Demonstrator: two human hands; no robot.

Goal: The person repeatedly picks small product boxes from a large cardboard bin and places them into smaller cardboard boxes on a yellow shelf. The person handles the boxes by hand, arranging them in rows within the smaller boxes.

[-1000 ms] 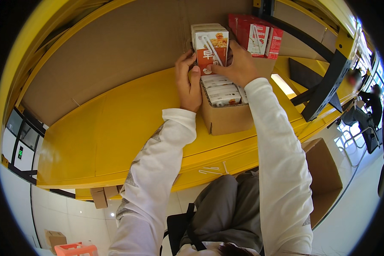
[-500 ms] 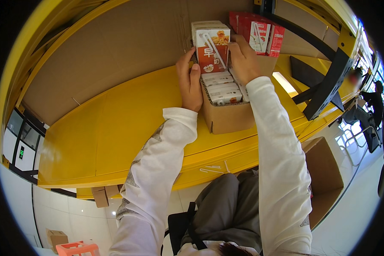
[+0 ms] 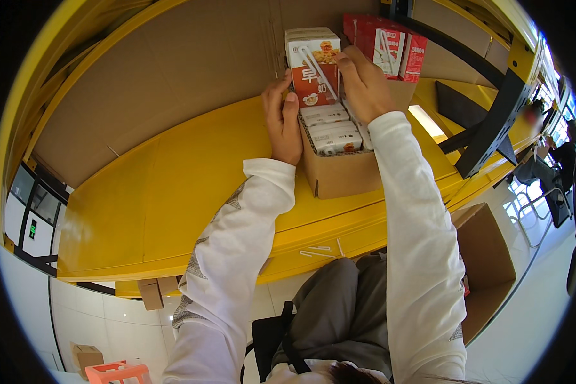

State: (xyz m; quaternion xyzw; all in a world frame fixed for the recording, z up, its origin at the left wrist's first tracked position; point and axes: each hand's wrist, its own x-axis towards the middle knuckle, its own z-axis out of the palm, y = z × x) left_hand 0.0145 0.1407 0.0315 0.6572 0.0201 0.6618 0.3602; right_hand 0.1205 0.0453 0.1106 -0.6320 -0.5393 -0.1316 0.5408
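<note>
Held upright at the far end of the open brown cardboard box (image 3: 339, 173): a small orange-and-white drink carton with a white straw (image 3: 313, 73), clasped between left hand (image 3: 283, 121) and right hand (image 3: 365, 86), fingers curled against its sides. Inside the box, white-topped cartons (image 3: 331, 128) lying flat, partly hidden by the right wrist. Just beyond the box, red cartons (image 3: 390, 48), lower parts concealed. Under the box, the yellow shelf (image 3: 173, 192).
</note>
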